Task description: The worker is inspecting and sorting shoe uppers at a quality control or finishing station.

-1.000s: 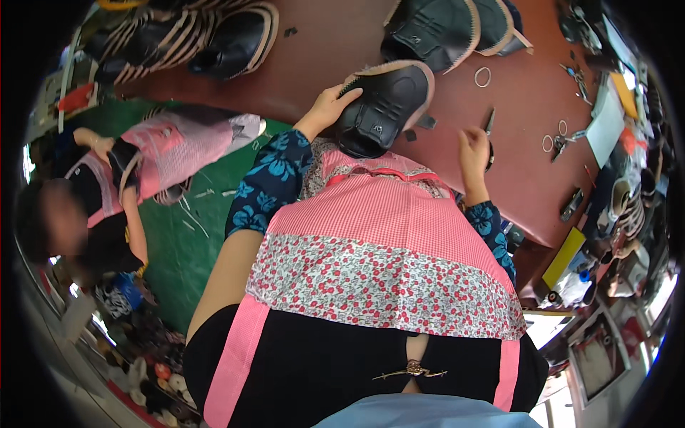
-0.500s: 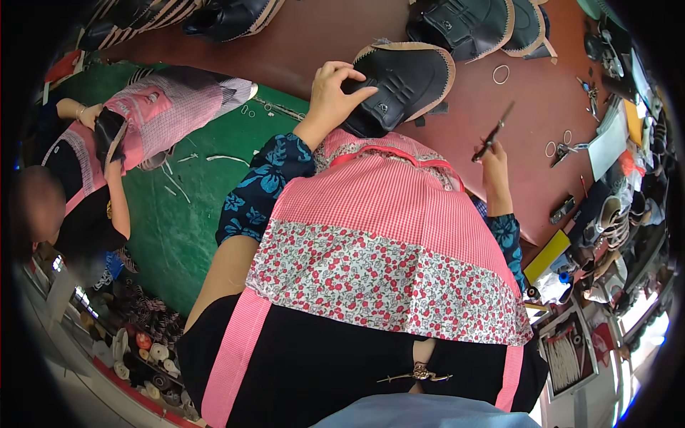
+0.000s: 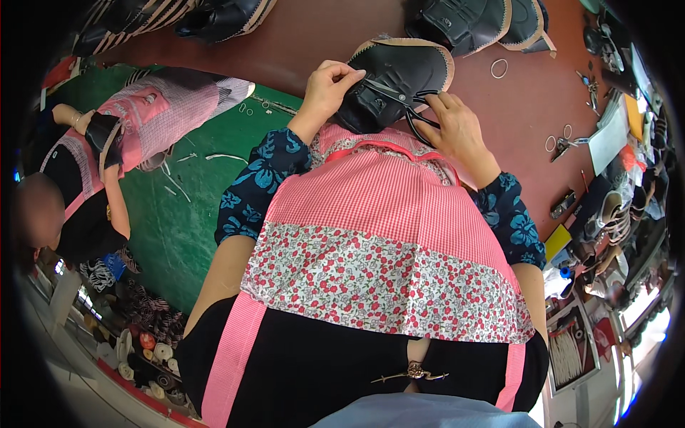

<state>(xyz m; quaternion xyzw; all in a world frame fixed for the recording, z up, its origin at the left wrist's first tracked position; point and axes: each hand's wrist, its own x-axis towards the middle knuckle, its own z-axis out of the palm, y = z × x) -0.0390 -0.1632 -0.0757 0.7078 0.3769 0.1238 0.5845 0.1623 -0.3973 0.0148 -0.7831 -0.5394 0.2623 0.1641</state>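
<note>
A black leather shoe upper (image 3: 422, 63) with a tan, zigzag-stitched edge lies on the red-brown tabletop in front of me. My right hand (image 3: 457, 130) has its fingers in the handles of a pair of dark scissors (image 3: 401, 98). Their blades reach leftward across the upper. Close to the blade tips, my left hand (image 3: 327, 89) pinches thumb and forefinger together at the upper's left side. Whatever lies between those fingertips is too small to make out.
More black shoe uppers (image 3: 467, 27) are at the back right, others (image 3: 225, 18) at the back left. On the right lie a rubber ring (image 3: 499, 68) and another pair of scissors (image 3: 565, 146). At the green table (image 3: 207, 192), a co-worker's hand (image 3: 85, 121) holds a dark shoe piece (image 3: 105, 135).
My right hand has brought the scissors from the right to over the shoe upper. My left thumb and finger, apart before, have come together. The co-worker's shoe piece has shifted slightly.
</note>
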